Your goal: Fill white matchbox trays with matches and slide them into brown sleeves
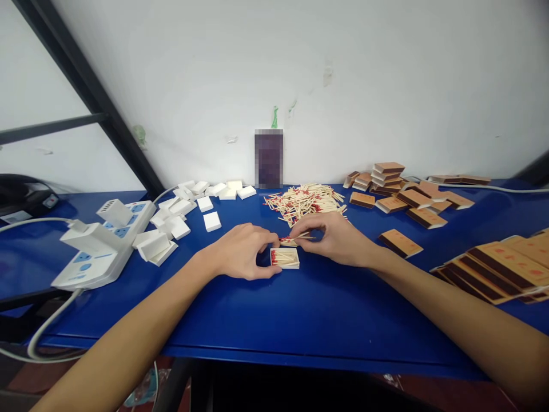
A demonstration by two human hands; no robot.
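A small white matchbox tray (290, 266) with red-tipped matches lying in it rests on the blue table. My left hand (242, 252) steadies its left end, thumb at the near corner and fingers at the far one. Just beyond the tray, my right hand (337, 239) pinches a few matches (305, 236) between thumb and fingertips. Some matches lie under these fingers, close to the tray. Behind both hands spreads a large heap of loose matches (306, 200).
White trays (174, 209) are scattered at the left, beside a power strip (103, 246) with cables. Matchbox sleeves (414, 199) lie in a pile at the back right, with rows of more sleeves (497, 266) nearer. A pixelated dark panel (269, 159) stands against the wall.
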